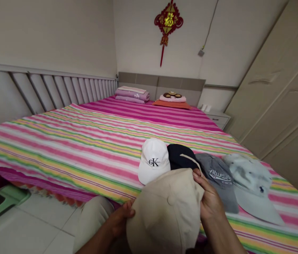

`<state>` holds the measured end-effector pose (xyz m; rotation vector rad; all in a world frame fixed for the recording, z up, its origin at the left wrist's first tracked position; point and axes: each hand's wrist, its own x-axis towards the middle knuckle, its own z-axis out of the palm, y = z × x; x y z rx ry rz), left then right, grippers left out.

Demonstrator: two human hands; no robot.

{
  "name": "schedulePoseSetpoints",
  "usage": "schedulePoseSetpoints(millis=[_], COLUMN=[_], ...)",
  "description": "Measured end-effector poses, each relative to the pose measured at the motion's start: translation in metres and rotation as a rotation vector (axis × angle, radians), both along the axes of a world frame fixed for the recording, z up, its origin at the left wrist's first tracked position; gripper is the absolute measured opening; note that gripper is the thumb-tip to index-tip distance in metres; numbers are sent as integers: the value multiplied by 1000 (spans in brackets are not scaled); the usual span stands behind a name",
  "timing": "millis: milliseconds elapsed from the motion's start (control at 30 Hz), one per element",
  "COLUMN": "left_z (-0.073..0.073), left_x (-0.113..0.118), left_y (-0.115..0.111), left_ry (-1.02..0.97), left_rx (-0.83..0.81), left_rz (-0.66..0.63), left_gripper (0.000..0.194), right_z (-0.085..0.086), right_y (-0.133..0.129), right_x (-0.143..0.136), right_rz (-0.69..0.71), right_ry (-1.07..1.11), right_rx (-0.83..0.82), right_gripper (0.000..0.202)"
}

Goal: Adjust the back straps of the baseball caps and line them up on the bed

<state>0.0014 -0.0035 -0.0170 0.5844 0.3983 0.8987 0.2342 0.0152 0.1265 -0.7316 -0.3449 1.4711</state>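
Note:
A beige cap [164, 211] is held up over the bed's near edge, between both hands. My left hand [121, 218] grips its left side, thumb on top. My right hand [208, 197] is closed on its right edge, near a thin pale strap. Behind it on the bed lie a white cap [154, 160] with black "CK" lettering, a black cap [179, 157] partly hidden by the beige one, a grey cap [219, 181] with white script, and a pale mottled cap [254, 187] with a small dark logo.
Striped sheets cover the bed [85, 144]. Folded purple bedding [133, 96] and a pink and orange stack [172, 100] lie by the headboard [143, 83]. A green stool [3, 204] stands at lower left, a nightstand [217, 118] and wardrobe [275, 88] at right.

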Motion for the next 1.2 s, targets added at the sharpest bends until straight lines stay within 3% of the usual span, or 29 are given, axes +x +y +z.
schedulePoseSetpoints(millis=[100, 200, 300, 400, 500, 567, 633, 800, 867, 967, 1100, 1200], left_z=[0, 6, 7, 0, -5, 2, 19, 83, 97, 91, 58, 42], left_x=[-29, -70, -113, -148, -166, -168, -163, -141, -133, -127, -126, -130], left_y=[0, 3, 3, 4, 12, 23, 37, 75, 87, 99, 102, 102], left_ry=[-54, -38, -18, 21, -55, -158, -234, -297, -271, -95, 112, 175], left_rx=[-49, -77, -168, -281, -271, -222, -178, -112, -131, -229, -378, -418], left_rz=[147, 258, 439, 599, 808, 946, 1008, 1031, 990, 918, 871, 918], left_gripper=[25, 28, 20, 14, 19, 25, 31, 36, 37, 36, 36, 33], right_z=[-11, -29, -51, -74, -90, -97, -102, -106, -107, -108, -108, -106], right_y=[7, 12, 14, 13, 9, 9, 10, 15, 17, 17, 17, 18], right_x=[-6, -8, -7, -10, -17, -22, -26, -31, -32, -32, -31, -32], right_rz=[-2, -44, -80, -38, 40, 65, 71, 84, 84, 85, 86, 86], right_ry=[6, 46, 40, 6, -49, -84, -109, -135, -136, -130, -120, -114], right_rx=[-34, -136, -221, -307, -378, -384, -368, -341, -337, -331, -329, -331], right_gripper=[28, 21, 16, 12, 10, 10, 13, 18, 19, 21, 25, 26])
